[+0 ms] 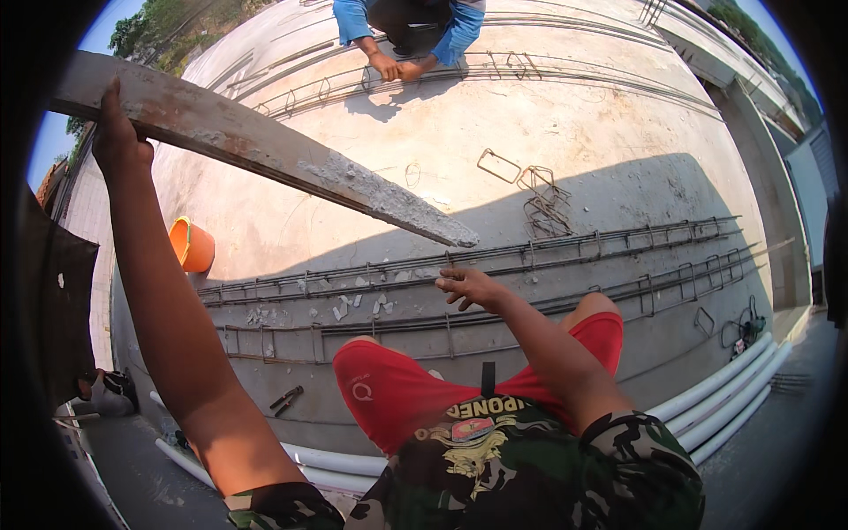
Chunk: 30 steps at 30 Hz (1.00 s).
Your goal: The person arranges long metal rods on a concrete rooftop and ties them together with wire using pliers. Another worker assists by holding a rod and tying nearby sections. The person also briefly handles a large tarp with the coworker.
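A pale, half-shaded concrete slab (618,124) fills the frame's middle. One dark pair of pliers (286,400) lies lower left; two long steel-bar cages (371,327) cross the centre. There, the right hand (470,287) has curled fingers slightly apart, just below one long, grey, cement-crusted board (256,140). It slants from upper left, where the left hand's (122,146) fingers clamp it.

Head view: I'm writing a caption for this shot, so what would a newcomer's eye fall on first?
Probably the long grey cement-crusted board slanting across the upper left, held near its far left end by the left hand. Next, the bright red fabric shorts at lower centre and the round orange bucket at left.
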### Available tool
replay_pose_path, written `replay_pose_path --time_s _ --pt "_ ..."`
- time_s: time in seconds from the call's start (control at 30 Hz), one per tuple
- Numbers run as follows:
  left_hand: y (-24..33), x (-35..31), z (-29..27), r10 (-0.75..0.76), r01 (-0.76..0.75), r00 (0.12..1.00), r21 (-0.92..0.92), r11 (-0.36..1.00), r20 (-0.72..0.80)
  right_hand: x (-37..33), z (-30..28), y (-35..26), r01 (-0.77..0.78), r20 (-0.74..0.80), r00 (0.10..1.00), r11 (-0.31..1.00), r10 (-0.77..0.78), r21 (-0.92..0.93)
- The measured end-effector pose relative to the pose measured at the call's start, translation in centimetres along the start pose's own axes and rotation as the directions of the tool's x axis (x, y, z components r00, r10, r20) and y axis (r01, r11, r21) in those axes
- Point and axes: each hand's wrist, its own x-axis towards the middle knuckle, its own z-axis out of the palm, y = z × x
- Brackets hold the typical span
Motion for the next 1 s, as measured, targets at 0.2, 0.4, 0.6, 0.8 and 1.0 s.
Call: replay_pose_path --time_s 0.2,0.4,0.6,0.8,1.0 --pt "0.5 0.1 -1.6 -0.053 0.054 0.997 0.024 0.998 -0.053 0.7 2.2 -1.2 0.062 0.062 0.995 0.951 -0.084 0.303" --pt "1.0 -1.9 -2.7 -0.138 0.157 0.967 0.077 0.985 -0.213 1.5 1.0 -2.4 0.169 -0.002 0.977 0.773 -0.212 0.612" --pt "-4.5 -5.8 -4.6 -0.267 0.279 0.922 0.003 0.960 -0.280 0.4 -2.2 -4.1 0.426 -0.273 0.885 0.421 -0.377 0.801" --pt "-11.2 -12.5 -4.0 -0.527 0.480 0.784 -0.220 0.849 -0.327 -4.8 -7.3 -5.7 0.676 -0.581 0.708 0.146 -0.402 0.723" --pt "-18.3 -20.7 -2.1 -0.778 0.752 0.606 -0.198 0.629 -0.168 -11.6 -11.7 -11.7 0.845 -0.735 0.478 0.022 -0.481 0.535"
